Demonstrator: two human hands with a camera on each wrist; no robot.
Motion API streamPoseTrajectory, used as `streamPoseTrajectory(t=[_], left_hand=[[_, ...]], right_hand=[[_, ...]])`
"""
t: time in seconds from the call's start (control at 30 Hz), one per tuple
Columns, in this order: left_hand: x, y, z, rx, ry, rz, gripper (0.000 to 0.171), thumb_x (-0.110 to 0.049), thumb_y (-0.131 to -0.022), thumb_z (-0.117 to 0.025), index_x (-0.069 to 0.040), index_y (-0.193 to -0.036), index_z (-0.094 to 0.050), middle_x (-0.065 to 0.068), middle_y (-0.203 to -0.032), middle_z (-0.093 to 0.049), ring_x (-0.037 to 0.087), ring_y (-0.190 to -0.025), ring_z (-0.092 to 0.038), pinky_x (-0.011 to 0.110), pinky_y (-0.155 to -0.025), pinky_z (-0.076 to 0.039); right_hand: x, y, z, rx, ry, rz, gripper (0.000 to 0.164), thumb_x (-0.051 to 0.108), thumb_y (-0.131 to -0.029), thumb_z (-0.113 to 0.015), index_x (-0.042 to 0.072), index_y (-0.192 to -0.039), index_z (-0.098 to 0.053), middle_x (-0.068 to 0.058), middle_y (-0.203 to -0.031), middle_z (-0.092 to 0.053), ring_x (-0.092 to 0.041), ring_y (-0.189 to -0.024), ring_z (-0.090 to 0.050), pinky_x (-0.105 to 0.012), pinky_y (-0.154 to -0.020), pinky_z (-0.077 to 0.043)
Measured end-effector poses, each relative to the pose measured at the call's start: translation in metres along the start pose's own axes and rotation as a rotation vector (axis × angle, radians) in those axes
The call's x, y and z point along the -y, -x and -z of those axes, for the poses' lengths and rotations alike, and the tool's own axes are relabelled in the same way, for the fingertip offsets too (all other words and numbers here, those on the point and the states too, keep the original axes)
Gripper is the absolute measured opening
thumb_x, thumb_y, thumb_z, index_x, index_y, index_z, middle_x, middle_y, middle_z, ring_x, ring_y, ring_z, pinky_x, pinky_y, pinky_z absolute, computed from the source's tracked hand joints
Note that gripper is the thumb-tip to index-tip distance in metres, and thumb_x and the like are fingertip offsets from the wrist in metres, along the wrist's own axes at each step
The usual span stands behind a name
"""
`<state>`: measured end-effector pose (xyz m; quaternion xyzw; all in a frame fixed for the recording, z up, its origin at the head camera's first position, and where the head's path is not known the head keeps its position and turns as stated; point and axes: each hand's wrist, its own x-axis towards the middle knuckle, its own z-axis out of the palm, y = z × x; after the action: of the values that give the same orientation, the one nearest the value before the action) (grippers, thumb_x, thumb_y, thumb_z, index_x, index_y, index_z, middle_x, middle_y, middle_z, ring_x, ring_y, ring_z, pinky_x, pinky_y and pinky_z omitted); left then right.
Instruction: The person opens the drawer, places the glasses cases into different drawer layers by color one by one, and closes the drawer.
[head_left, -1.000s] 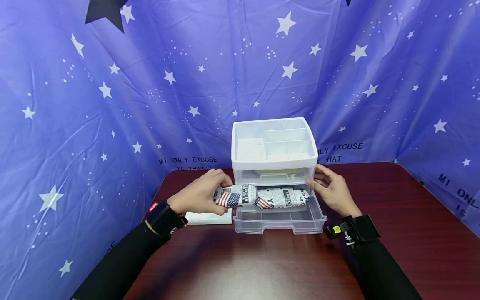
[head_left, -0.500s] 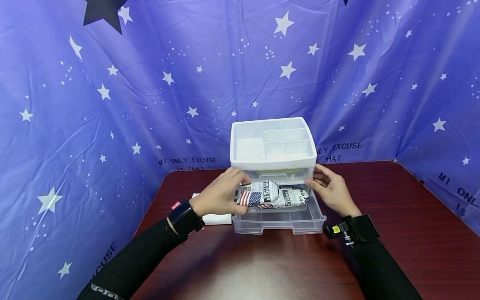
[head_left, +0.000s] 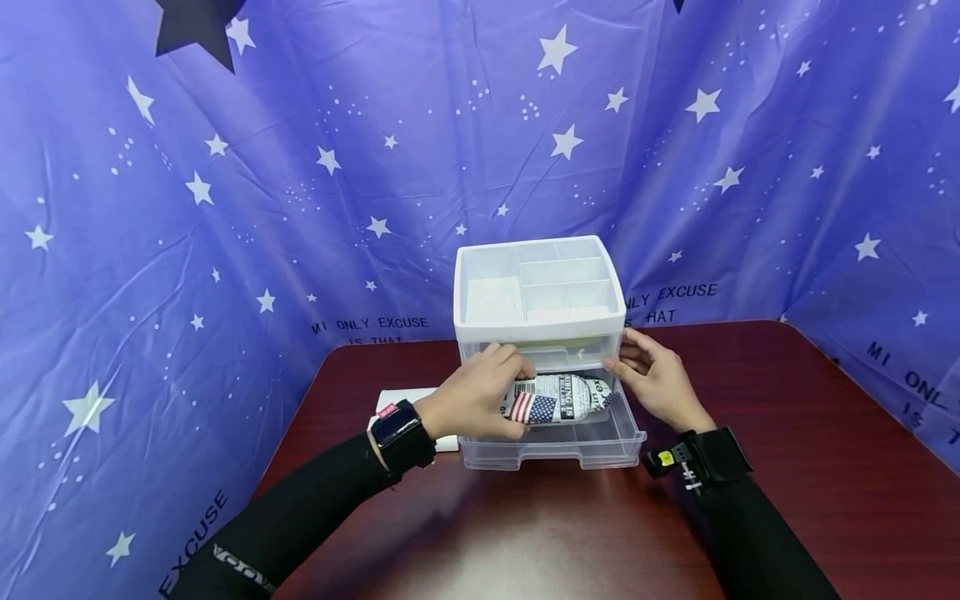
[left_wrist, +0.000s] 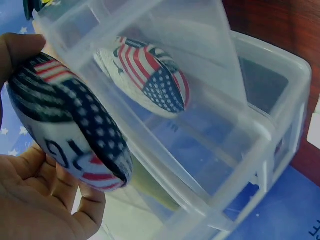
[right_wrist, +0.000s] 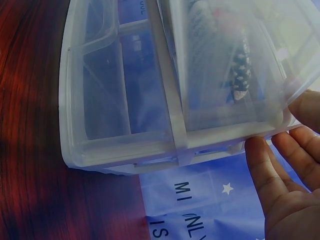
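My left hand [head_left: 474, 398] grips a glasses case [left_wrist: 70, 122] printed with newsprint and stars-and-stripes flags, thumb on one side and fingers on the other. It is held over the pulled-out lower drawer [head_left: 551, 457] of a clear plastic storage box [head_left: 540, 327] with a white top. Inside that drawer lies a second glasses case [left_wrist: 150, 77] of like print, mostly hidden behind the first in the head view. My right hand [head_left: 663, 381] holds the box at its right front corner, thumb in front and fingers along the side.
The box's upper drawer [head_left: 581, 353] is closed, with something yellowish inside. Its top tray [head_left: 491, 300] has several compartments. A flat white object [head_left: 405, 400] lies left of the box on the dark red table [head_left: 810, 433]. A blue starry curtain [head_left: 420, 125] hangs behind.
My left hand has carried its glasses case rightward, from the drawer's left side to over the drawer, now covering most of the second case. My right hand keeps its hold on the box.
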<state>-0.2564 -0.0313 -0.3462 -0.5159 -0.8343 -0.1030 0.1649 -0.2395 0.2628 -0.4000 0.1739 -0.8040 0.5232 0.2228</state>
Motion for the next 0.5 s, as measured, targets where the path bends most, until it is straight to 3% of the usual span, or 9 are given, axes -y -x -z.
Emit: streamPoseTrajectory(t=[0.23,0.5], left_hand=[[-0.008,-0.003,-0.004,0.067,-0.030,0.033,0.063,-0.048,-0.067,-0.079,-0.012,-0.115,-0.055,-0.006,-0.105,-0.047,0.011,-0.092,-0.039,0.022,-0.074,-0.039],[-0.012,-0.006,-0.001,0.153,-0.033,0.056,0.067,-0.048,-0.070,-0.079,-0.011,-0.120,-0.056,-0.005,-0.107,-0.048,0.010,-0.091,-0.039,0.021,-0.071,-0.038]], right_hand=[[-0.027,-0.003,-0.002,-0.007,0.007,-0.018,0.056,0.003,-0.089,-0.070,-0.006,-0.138,-0.046,-0.027,-0.114,-0.061,-0.026,-0.101,-0.063,-0.012,-0.080,-0.052],[-0.032,-0.004,-0.001,-0.013,0.006,-0.012,0.057,0.009,-0.089,-0.072,-0.004,-0.138,-0.046,-0.025,-0.115,-0.062,-0.014,-0.100,-0.063,-0.014,-0.080,-0.052]])
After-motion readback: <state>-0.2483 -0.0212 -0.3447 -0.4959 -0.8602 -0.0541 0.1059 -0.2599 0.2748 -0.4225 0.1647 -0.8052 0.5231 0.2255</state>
